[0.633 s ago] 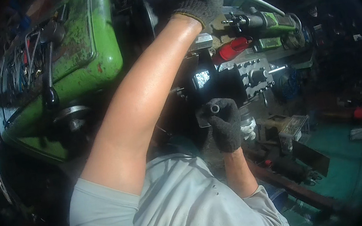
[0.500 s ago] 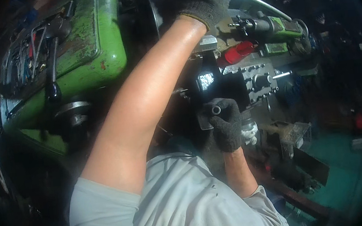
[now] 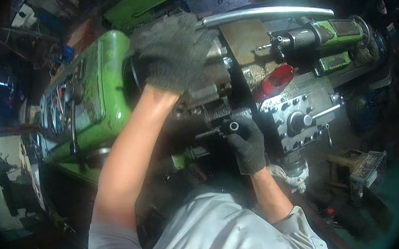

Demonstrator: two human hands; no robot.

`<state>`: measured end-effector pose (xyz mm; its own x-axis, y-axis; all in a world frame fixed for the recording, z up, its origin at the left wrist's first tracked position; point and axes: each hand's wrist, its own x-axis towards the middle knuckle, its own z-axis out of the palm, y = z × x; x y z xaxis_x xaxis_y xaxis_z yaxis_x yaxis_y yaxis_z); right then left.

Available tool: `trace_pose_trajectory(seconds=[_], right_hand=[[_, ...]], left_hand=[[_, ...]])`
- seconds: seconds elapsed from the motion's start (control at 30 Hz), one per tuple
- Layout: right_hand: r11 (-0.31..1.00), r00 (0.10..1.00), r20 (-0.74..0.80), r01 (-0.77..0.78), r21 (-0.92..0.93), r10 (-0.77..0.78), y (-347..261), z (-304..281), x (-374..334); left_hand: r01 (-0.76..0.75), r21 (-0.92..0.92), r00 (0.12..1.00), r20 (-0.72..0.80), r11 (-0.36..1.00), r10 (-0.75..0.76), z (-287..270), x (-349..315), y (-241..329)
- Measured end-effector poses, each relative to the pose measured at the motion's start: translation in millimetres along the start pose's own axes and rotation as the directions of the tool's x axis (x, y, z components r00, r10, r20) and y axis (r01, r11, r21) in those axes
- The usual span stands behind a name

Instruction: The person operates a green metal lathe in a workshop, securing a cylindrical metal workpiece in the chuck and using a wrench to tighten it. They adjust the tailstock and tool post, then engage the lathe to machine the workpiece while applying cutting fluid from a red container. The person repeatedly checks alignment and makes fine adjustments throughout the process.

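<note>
My left hand [image 3: 169, 56], in a dark grey knit glove, lies over the chuck of a green lathe. Its fingers look stretched out, though motion blurs them. Metal jaws of the chuck [image 3: 203, 93] show below and right of that glove. Closer to my body, my right hand [image 3: 247, 143], gloved alike, is closed around what looks like a chuck key [image 3: 233, 126]. The round end of its handle faces up, and a coil spring [image 3: 207, 134] sticks out to the left. Whether the key's tip touches the chuck is hidden.
Right of my right hand sits the tool post [image 3: 302, 118] with its lever; a red container [image 3: 276, 82] stands behind it. The tailstock [image 3: 329, 33] is at the far right. Several tools lie on the green headstock [image 3: 111, 80]. A white rag [image 3: 294, 180] hangs near the carriage.
My left hand has come down and left, over the chuck. My right hand still grips the key, whose spring now shows beside the glove. The whole view has shifted, revealing more of the lathe.
</note>
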<state>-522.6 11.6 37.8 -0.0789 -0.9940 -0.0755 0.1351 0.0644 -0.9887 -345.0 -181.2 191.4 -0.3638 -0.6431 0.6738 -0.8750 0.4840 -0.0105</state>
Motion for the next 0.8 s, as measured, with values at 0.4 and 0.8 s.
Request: trace_pose_trajectory(seconds=[0.4, 0.8], right_hand=[[0.991, 0.9, -0.429, 0.118, 0.059, -0.082, 11.7, 14.0, 92.8], [0.956, 0.887, -0.46, 0.09, 0.278, 0.05, 20.0, 9.9, 171.4]], left_hand=[[0.05, 0.034, 0.98, 0.192, 0.998, -0.056, -12.4, -23.0, 25.3], [-0.089, 0.133, 0.969, 0.24, 0.987, 0.055, -15.0, -16.9, 10.3]])
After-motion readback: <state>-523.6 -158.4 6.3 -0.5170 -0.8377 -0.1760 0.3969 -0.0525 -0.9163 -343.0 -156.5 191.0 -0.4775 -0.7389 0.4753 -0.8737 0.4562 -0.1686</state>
